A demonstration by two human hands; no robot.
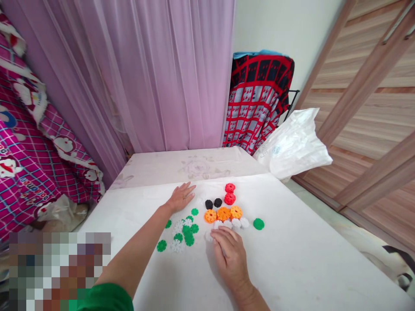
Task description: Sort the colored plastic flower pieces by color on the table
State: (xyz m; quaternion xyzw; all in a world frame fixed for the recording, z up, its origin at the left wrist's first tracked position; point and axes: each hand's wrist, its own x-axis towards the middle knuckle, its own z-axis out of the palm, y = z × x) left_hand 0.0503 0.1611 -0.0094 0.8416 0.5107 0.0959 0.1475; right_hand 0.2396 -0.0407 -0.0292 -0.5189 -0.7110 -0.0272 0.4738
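Note:
My left hand (181,196) lies on the white cloth with its fingers spread, holding nothing. Loose green snowflake discs (188,235) and white snowflake discs (177,246) are scattered just nearer than it. Bent and close together, the fingers of my right hand (230,252) are at a white snowflake disc (209,235), seen by the fingertips; the hand partly hides it. Just beyond are a row of white discs (236,223), a row of orange stacks (223,213), two black stacks (218,202) and red stacks (230,198). One green disc (258,223) sits apart on the right.
The table is covered by a white cloth (292,259), with a floral cover (194,164) at the far end. A white plastic bag (295,144) stands at the far right corner. Purple curtains (175,77) hang behind; a wooden wardrobe (366,99) is on the right.

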